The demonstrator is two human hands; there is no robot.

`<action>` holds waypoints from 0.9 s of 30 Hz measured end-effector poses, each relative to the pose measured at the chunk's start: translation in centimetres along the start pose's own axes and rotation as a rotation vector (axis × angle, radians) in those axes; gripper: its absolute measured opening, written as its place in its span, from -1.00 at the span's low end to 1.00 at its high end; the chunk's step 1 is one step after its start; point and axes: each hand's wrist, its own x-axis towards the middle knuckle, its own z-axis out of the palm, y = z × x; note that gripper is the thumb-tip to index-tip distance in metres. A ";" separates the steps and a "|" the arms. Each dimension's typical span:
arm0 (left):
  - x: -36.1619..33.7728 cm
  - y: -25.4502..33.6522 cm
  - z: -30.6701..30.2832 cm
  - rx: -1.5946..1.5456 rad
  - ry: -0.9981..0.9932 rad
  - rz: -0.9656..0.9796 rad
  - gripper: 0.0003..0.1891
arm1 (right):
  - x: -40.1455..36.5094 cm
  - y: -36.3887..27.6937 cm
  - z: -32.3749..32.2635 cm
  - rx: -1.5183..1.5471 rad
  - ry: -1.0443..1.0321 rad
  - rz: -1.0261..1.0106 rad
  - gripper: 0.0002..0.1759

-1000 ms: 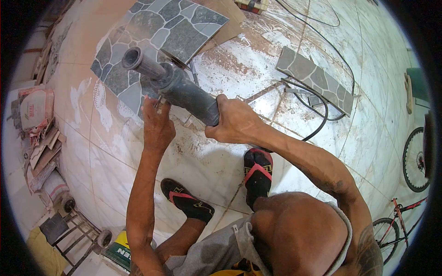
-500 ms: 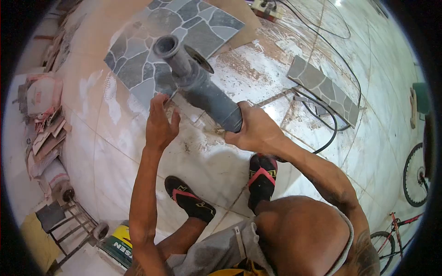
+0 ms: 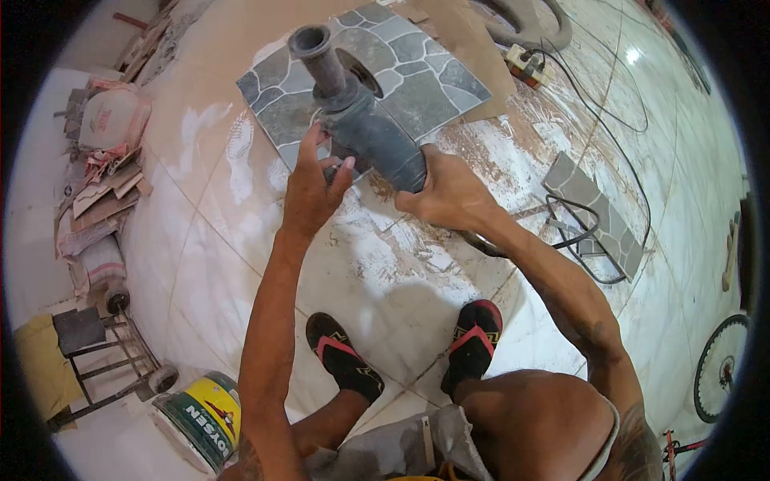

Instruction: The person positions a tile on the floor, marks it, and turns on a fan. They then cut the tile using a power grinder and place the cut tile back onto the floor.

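My right hand (image 3: 453, 191) is wrapped round the rear end of a dark angle grinder (image 3: 373, 140), whose cord trails from beneath it. A round port sticks up at the tool's front, beside a disc (image 3: 358, 74). My left hand (image 3: 313, 180) is at the grinder's near side, fingers apart and curved, its fingertips by the body; whether they touch it I cannot tell. Under and beyond the tool lies a grey stone-patterned tile (image 3: 421, 92). The tool's head hides part of that tile.
A cut tile strip (image 3: 593, 208) with black cable lies right, below a power strip (image 3: 527, 67). A paint bucket (image 3: 200, 421) stands lower left, near a metal cart (image 3: 112, 367). Sacks (image 3: 112, 120) and scraps line the left. A bicycle wheel (image 3: 722, 367) is far right. White dust covers floor patches.
The grinder and both hands have moved forward over the tile. My left hand has come closer to the tool's body. The view has shifted, and my right foot stands farther from the left.
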 end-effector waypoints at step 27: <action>1.3 -4.0 0.3 -0.429 0.283 -0.263 -0.36 | 8.4 0.0 4.7 -0.087 -0.004 -0.202 -0.28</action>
